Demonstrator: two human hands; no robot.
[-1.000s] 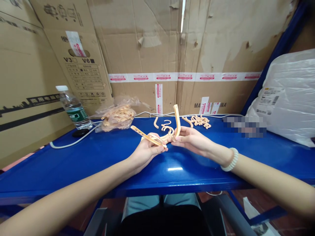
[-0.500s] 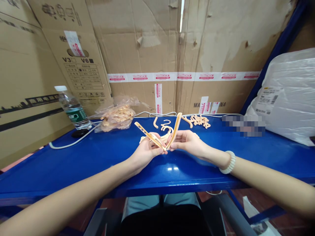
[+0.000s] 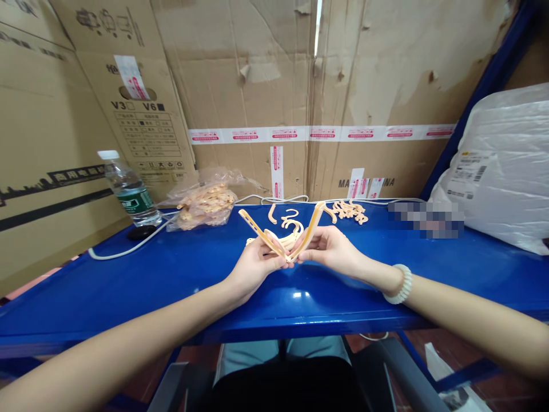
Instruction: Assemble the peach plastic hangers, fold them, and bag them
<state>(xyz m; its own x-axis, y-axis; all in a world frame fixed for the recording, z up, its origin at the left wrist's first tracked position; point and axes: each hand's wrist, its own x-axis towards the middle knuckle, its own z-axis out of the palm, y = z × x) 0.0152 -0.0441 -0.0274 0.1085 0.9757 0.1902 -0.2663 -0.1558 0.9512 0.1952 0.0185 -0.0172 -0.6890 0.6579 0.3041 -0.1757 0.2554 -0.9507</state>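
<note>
My left hand (image 3: 253, 266) pinches a beige plastic strip (image 3: 259, 231) with slots along it, which slants up to the left. A second beige plastic strip (image 3: 309, 230), curved at the top and channelled on its near face, leans up to the right in my right hand (image 3: 332, 250). Their lower ends meet between my fingertips in a V; fingers hide whether they are joined. Just behind my hands lie several curved beige pieces (image 3: 293, 226), partly covered by the hands.
Small beige hooked parts (image 3: 349, 210) are heaped behind my right hand. A clear bag of beige parts (image 3: 206, 206) and a water bottle (image 3: 135, 194) stand at the left. White cable (image 3: 128, 253) crosses the blue table (image 3: 171, 286). A white wrapped package (image 3: 501, 171) stands right.
The right strip has tilted a little further right, and its top sits slightly lower. Both hands keep their hold at nearly the same place.
</note>
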